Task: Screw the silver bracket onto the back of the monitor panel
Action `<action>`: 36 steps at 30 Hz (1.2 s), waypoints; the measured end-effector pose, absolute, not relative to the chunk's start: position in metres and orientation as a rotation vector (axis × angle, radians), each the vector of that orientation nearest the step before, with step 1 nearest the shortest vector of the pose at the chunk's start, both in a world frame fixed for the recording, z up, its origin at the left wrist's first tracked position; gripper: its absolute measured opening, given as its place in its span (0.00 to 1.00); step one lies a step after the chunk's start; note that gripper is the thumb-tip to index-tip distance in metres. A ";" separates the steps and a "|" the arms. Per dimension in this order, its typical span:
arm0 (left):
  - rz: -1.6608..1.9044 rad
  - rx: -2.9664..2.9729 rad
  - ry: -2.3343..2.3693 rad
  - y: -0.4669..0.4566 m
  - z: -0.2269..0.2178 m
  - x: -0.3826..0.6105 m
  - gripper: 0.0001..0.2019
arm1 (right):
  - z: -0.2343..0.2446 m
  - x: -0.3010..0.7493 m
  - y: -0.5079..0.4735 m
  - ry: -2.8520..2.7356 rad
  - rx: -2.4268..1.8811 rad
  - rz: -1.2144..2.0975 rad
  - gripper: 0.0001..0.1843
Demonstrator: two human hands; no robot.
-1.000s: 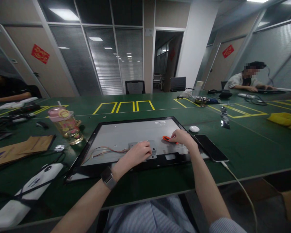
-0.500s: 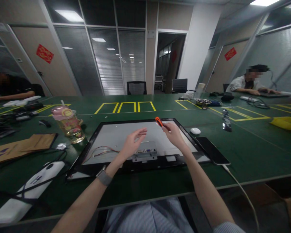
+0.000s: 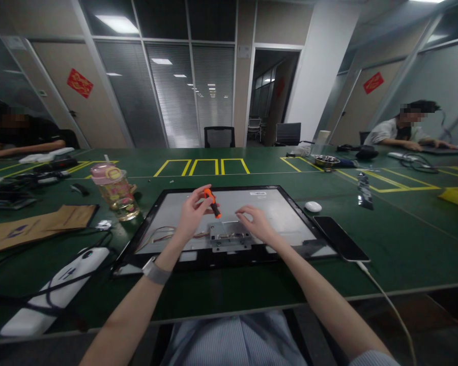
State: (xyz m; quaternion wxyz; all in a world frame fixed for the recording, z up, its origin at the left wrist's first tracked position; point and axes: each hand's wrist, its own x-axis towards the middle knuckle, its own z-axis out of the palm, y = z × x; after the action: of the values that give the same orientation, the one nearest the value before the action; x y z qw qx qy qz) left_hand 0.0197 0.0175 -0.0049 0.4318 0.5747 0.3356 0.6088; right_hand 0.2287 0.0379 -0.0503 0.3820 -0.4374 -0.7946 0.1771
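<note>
My left hand (image 3: 193, 211) is closed on an orange and black screwdriver (image 3: 212, 204), whose handle tilts down to the right above a flat display panel (image 3: 191, 203). The panel lies back side up on the table, with a black frame and a grey back. Below the screwdriver, a metal bracket with connector ports (image 3: 229, 238) sits near the panel's front edge. My right hand (image 3: 255, 222) hovers at the bracket's right end, fingers bent and apart, with nothing visible in them. Thin coloured wires (image 3: 162, 234) run from the bracket's left side.
Left of the panel stand a pink-lidded drink bottle (image 3: 116, 193), a brown paper bag (image 3: 57, 223) and a white power strip (image 3: 61, 287) with black cables. To the right lie a phone (image 3: 339, 238) on a charging cable and a white earbud case (image 3: 313, 207). Two people sit farther off.
The screwdriver has passed from my right hand to my left. My right hand has come down and left towards the bracket; my left hand has moved up and left.
</note>
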 end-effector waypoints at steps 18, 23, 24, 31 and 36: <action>1.714 1.876 1.098 0.007 -0.009 0.017 0.16 | -0.092 0.250 0.071 -2.324 -1.255 0.409 0.24; 1.711 1.886 1.100 0.007 -0.011 0.018 0.16 | -0.088 0.249 0.068 -2.329 -1.263 0.410 0.25; 1.713 1.892 1.097 0.006 -0.011 0.018 0.16 | -0.087 0.249 0.067 -2.332 -1.265 0.405 0.25; 1.640 1.983 1.058 0.001 -0.009 0.021 0.16 | -0.086 0.249 0.066 -2.352 -1.268 0.400 0.25; 1.514 1.993 0.960 -0.002 -0.009 0.024 0.17 | -0.090 0.247 0.068 -2.326 -1.284 0.403 0.24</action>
State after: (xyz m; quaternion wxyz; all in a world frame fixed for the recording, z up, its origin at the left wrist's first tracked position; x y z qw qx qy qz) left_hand 0.0238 -0.0025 -0.0086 0.2285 0.7238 0.3488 0.5498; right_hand 0.2473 0.0680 -0.0902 0.2253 -0.4656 -0.8433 0.1460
